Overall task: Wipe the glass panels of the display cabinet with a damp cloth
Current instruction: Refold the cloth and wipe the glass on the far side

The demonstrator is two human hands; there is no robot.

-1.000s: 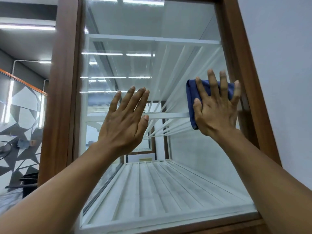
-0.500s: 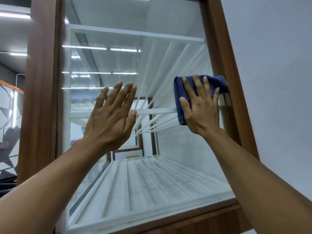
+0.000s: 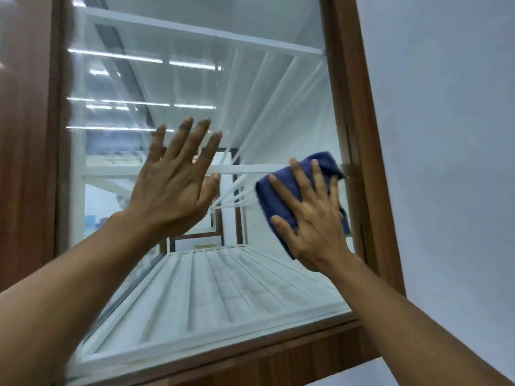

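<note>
Pressing the cloth [image 3: 278,196] flat on the glass [image 3: 195,79], your right hand [image 3: 315,218] lies with straight, spread fingers over the blue fabric. It sits at about 3 o'clock on the pane, just beside the wooden frame [image 3: 359,135]. Cloth shows past your fingertips toward 12 o'clock and past your thumb toward 9 o'clock. Your left hand [image 3: 172,190] is flat too, fingers straight and slightly fanned, raised near the pane's middle; whether its palm touches the glass cannot be told. White slatted shelves [image 3: 217,282] lie behind the glass at 6 o'clock. A pale wall [image 3: 446,135] stands beyond the frame.
</note>
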